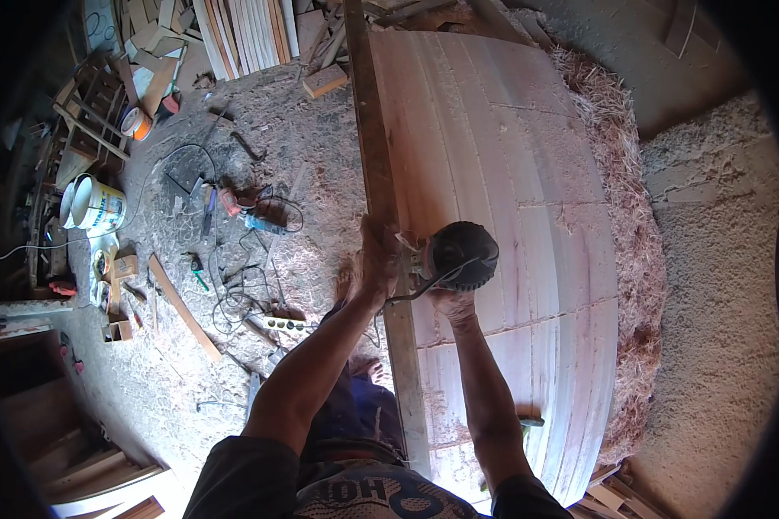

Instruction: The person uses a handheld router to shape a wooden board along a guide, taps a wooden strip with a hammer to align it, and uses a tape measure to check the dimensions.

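A black-topped power tool (461,253) with a cord sits at the left edge of a curved panel of pale wooden planks (528,156). My left hand (376,264) has its fingers closed at the tool's left side, against a long dark board (372,130) along that edge; exactly what it grips is partly hidden. My right hand (452,304) grips the tool from below, mostly hidden under the black top. A small green-and-dark tool (531,422) lies on the panel beside my right forearm.
Power tools (260,221), cords, a power strip (284,323) and a curved strip (182,303) lie on the dusty floor. Buckets (95,205) and wood scraps (151,52) are at the left. Shavings (632,363) border the panel beside a rough wall (710,259).
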{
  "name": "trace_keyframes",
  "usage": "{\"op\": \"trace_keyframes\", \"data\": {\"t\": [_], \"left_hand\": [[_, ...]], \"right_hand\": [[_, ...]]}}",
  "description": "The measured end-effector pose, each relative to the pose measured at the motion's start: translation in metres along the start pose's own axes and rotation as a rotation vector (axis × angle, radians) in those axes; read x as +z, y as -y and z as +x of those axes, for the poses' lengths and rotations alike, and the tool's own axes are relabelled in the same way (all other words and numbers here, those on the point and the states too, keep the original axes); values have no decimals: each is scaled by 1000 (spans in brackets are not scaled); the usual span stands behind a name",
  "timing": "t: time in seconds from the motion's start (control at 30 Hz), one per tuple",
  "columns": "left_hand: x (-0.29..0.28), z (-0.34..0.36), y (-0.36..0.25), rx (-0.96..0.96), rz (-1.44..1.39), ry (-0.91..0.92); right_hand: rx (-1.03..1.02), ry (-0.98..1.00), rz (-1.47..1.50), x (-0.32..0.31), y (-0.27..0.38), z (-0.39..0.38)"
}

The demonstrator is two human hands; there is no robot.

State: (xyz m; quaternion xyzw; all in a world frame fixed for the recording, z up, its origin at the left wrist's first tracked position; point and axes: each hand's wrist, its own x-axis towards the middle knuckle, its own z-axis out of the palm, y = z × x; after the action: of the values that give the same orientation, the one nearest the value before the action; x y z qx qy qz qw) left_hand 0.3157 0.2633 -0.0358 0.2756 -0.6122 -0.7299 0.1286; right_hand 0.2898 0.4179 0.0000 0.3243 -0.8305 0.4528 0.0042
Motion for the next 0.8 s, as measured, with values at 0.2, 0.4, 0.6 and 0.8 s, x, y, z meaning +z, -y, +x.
{"op": "trace_keyframes", "data": {"t": [0.2, 0.4, 0.6, 0.8], "left_hand": [[2, -4, -13, 212, 31, -91], [-1, -6, -17, 18, 103, -56], [-2, -10, -41, -63, 250, -2], [-6, -8, -39, -83, 511, -16]], "right_hand": [[32, -26, 87, 8, -7, 26], [-167, -125, -226, 12, -17, 54], [-22, -53, -21, 17, -28, 74], [142, -104, 396, 30, -34, 103]]}}
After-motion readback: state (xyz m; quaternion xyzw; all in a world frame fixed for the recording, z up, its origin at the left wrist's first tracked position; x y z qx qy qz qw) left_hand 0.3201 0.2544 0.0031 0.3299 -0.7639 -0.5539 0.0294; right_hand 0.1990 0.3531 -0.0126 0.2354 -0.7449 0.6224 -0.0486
